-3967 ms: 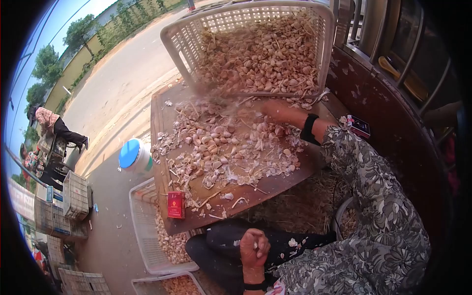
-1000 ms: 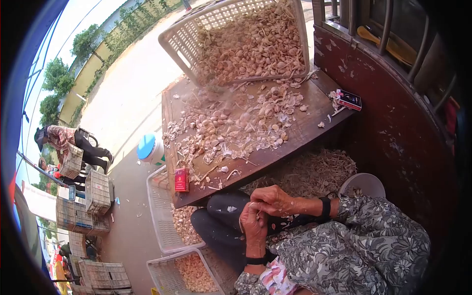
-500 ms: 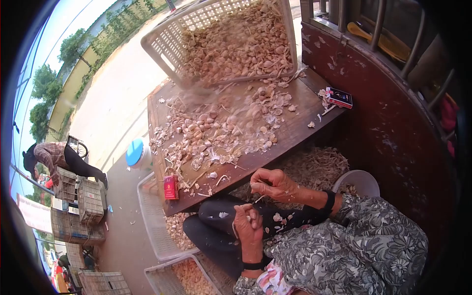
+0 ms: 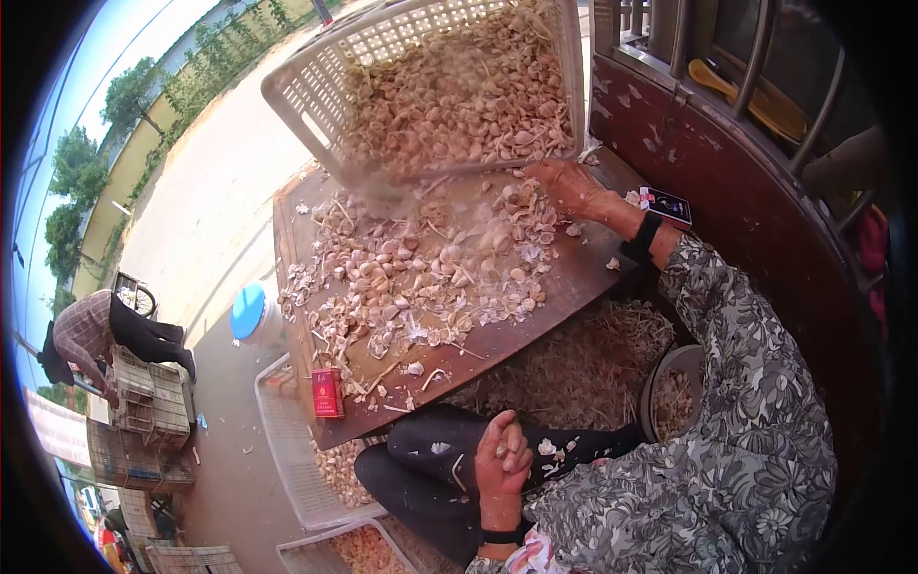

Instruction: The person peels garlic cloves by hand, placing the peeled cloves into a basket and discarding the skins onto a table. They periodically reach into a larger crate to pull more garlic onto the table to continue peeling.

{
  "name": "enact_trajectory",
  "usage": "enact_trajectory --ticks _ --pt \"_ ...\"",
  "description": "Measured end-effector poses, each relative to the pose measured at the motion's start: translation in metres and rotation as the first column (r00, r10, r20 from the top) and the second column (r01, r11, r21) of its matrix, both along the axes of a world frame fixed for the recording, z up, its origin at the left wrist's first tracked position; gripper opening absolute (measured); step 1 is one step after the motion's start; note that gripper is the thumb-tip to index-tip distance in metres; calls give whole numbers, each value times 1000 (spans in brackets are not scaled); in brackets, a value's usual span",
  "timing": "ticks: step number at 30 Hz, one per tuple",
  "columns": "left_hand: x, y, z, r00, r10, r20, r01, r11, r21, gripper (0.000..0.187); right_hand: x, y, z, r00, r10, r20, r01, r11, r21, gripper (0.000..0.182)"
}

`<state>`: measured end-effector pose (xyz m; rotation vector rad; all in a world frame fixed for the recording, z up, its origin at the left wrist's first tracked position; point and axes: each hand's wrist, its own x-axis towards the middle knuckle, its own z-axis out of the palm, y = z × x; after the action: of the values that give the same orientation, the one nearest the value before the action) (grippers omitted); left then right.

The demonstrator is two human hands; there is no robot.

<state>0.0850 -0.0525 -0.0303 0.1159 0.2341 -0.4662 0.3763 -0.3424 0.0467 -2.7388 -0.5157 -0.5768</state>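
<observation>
My right hand point(image 4: 571, 187) is stretched over the far right of the wooden table point(image 4: 545, 325), beside the lower rim of the tilted white crate point(image 4: 311, 115) full of garlic point(image 4: 459, 91). Its fingers reach out at the edge of the loose garlic cloves point(image 4: 387, 273) strewn with skins on the table. My left hand point(image 4: 504, 454) is above my dark-trousered leg, fingers curled in; whatever they may hold is hidden. Bits of garlic skin point(image 4: 547, 447) lie on the trousers.
A red pack point(image 4: 327, 393) and a dark box point(image 4: 666, 206) lie on the table. White crates point(image 4: 277, 430) with cloves and a bucket point(image 4: 684, 368) stand below. A blue-lidded tub point(image 4: 248, 311) is to the left. Farther off, a person point(image 4: 86, 330) bends over wire cages point(image 4: 148, 402).
My right hand has moved from near my left hand, up and across to the garlic by the crate. My left hand stays curled above my leg. The person at left bends lower.
</observation>
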Motion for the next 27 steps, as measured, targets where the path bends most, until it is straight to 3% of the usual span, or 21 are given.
enact_trajectory --ticks 2,4,9,11,18,20,24,26,27 --pt "2 -1 3 1000 -1 -12 1 1000 0 32 25 -8 -6 998 1 -67 -6 997 -78 36" --pt "5 -1 3 1000 -4 11 4 999 48 32 44 -10 -16 982 118 -145 -137 982 -129 41" --pt "6 2 -6 996 -54 76 49 996 70 36 71 0 -26 976 133 -171 -162 972 -167 28" --pt "5 2 -8 996 -53 77 47 996 72 36 80 3 -24 955 32 -294 -131 937 -324 21" --pt "6 -1 0 997 -34 70 24 991 131 33 64 2 -29 952 61 -300 -160 935 -317 21" --pt "5 0 -3 995 -48 92 35 990 140 34 49 2 -35 986 126 -105 -145 969 -201 20" --pt "3 -1 2 994 -46 94 26 977 211 32 41 -2 -41 985 -57 -161 31 987 -156 24" --pt "2 0 2 994 -47 95 26 976 214 32 47 -14 -45 985 132 -113 -105 971 215 24" --pt "3 -1 2 994 -48 95 26 976 216 32 47 -21 -48 985 130 -111 -104 971 215 24"
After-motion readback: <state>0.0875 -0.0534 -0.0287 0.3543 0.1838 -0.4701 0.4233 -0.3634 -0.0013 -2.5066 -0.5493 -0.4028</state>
